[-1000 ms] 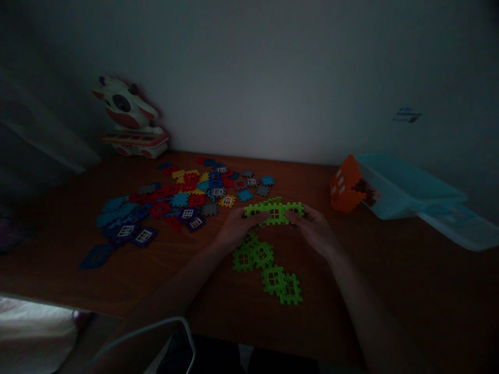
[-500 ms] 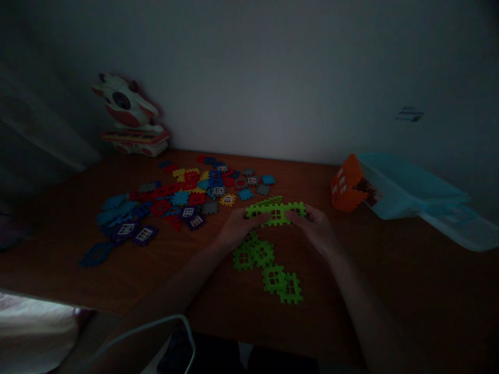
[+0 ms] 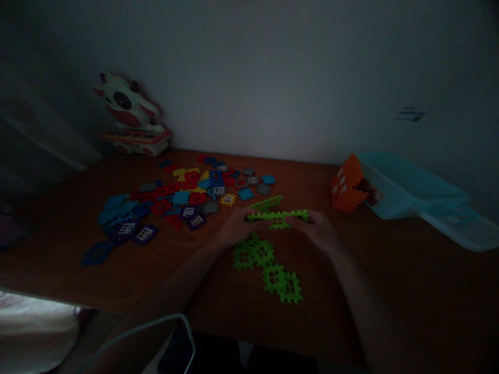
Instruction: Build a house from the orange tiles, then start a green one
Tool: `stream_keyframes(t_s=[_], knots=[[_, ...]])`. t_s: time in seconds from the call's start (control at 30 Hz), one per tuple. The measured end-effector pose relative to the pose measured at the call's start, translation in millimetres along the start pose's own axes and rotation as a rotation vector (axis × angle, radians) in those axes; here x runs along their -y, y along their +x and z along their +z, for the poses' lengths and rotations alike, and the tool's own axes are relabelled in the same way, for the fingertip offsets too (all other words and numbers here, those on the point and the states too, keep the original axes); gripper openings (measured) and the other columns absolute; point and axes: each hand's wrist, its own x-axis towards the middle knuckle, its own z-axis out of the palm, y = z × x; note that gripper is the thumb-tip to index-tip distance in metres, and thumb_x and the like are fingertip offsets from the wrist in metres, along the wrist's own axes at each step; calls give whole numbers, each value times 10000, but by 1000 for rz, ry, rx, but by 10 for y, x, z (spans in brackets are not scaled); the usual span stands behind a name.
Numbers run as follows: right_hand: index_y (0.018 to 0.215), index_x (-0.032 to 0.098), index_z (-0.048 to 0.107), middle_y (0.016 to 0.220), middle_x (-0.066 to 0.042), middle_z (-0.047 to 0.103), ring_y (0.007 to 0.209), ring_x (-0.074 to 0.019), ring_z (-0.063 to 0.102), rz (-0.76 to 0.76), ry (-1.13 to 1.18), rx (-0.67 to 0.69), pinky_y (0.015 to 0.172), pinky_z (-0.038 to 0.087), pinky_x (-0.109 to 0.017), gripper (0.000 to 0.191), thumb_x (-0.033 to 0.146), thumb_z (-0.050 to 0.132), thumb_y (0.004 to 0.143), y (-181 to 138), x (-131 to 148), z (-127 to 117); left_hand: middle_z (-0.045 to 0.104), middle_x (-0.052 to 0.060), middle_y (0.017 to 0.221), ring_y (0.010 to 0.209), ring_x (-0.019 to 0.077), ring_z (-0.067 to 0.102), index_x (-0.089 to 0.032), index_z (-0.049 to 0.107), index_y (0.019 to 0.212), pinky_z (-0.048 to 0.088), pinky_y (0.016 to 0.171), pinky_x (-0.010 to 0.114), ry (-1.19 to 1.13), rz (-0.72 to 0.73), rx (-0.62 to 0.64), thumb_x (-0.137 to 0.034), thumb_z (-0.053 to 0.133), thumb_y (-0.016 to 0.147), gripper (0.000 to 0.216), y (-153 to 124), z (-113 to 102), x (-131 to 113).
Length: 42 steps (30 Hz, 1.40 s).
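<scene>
Head view: the left hand and right hand are turning a green tile strip edge-on, fingers clamped on it, above loose green tiles.

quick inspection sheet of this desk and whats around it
surface: wooden desk, dimly lit
things in hand: held green tiles, joined plastic pieces; loose green tiles lie just below the hands
clutter: heap of mixed-colour tiles left of the hands; orange toy house and blue plastic tub at the right
hands: left hand and right hand each grip one end of the held green tiles
cables: white cable loops below the desk's front edge
surroundings: toy cow at the back left, white wall behind, pale cloth at lower left
</scene>
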Motion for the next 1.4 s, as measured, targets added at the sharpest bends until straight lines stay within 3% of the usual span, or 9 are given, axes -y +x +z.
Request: stream_keyframes(t_s=[0.1, 0.2, 0.37, 0.5, 0.7, 0.83, 1.03, 1.17, 1.4], knots=[[797, 276, 758, 840, -30, 737, 770, -231, 645, -9, -21, 43, 740, 488, -377, 343, 600, 795, 693, 14, -32, -29, 604, -28, 570, 472, 100, 446, -216, 795, 811, 303, 455, 213, 64, 60, 21, -484, 768, 755, 275, 3, -11, 10], [839, 272, 758, 877, -37, 747, 821, -243, 667, -71, -108, 60, 772, 500, -383, 313, 568, 769, 738, 47, -67, -19, 678, -7, 655, 576, 139, 559, -227, 802, 834, 382, 535, 222, 171, 162, -33, -403, 762, 779, 189, 11, -15, 17], [1050, 265, 711, 1061, -49, 741, 971, -245, 678, -214, -154, -98, 891, 507, -401, 334, 476, 740, 792, 107, -163, 100, 768, 18, 899, 810, 192, 686, -222, 778, 972, 500, 765, 276, 426, 280, -117, -257, 690, 856, 149, 40, -40, 46], [1168, 273, 640, 1222, -67, 696, 1115, -252, 646, -273, -124, -179, 973, 493, -424, 374, 432, 707, 836, 123, -220, 187, 772, 26, 990, 883, 197, 707, -209, 741, 1028, 530, 849, 308, 540, 308, -143, -235, 666, 890, 160, 53, -52, 74], [1099, 269, 679, 1118, -59, 734, 1017, -255, 683, -291, -285, -115, 890, 531, -421, 257, 409, 638, 888, 112, -240, 176, 749, 70, 1099, 1006, 225, 699, -183, 689, 1111, 539, 908, 348, 714, 367, -155, -225, 621, 929, 199, 62, -40, 178], [1036, 258, 703, 1035, -52, 754, 922, -231, 704, -287, -349, -35, 836, 546, -386, 209, 395, 629, 895, 93, -227, 182, 742, 70, 1093, 1003, 224, 692, -180, 682, 1086, 540, 904, 355, 756, 408, -150, -226, 646, 916, 179, 97, -112, 225], [1101, 272, 686, 1116, -50, 746, 1017, -230, 700, -337, -349, -6, 893, 544, -397, 229, 388, 601, 923, 68, -221, 221, 741, 59, 1037, 944, 208, 692, -182, 686, 1062, 537, 873, 342, 772, 447, -66, -225, 622, 928, 155, 130, -241, 200], [1189, 286, 663, 1201, -53, 730, 1076, -237, 692, -371, -411, 60, 951, 531, -431, 283, 355, 602, 921, 74, -245, 209, 744, 54, 1024, 918, 203, 691, -194, 690, 1075, 532, 833, 326, 812, 452, -38, -217, 600, 929, 174, 122, -242, 219], [1133, 266, 691, 1099, -65, 746, 996, -239, 697, -509, -596, 93, 893, 545, -424, 243, 311, 594, 915, 72, -278, 196, 751, 47, 979, 870, 192, 692, -192, 707, 1045, 520, 790, 301, 807, 458, 20, -218, 597, 929, 161, 111, -244, 224]])
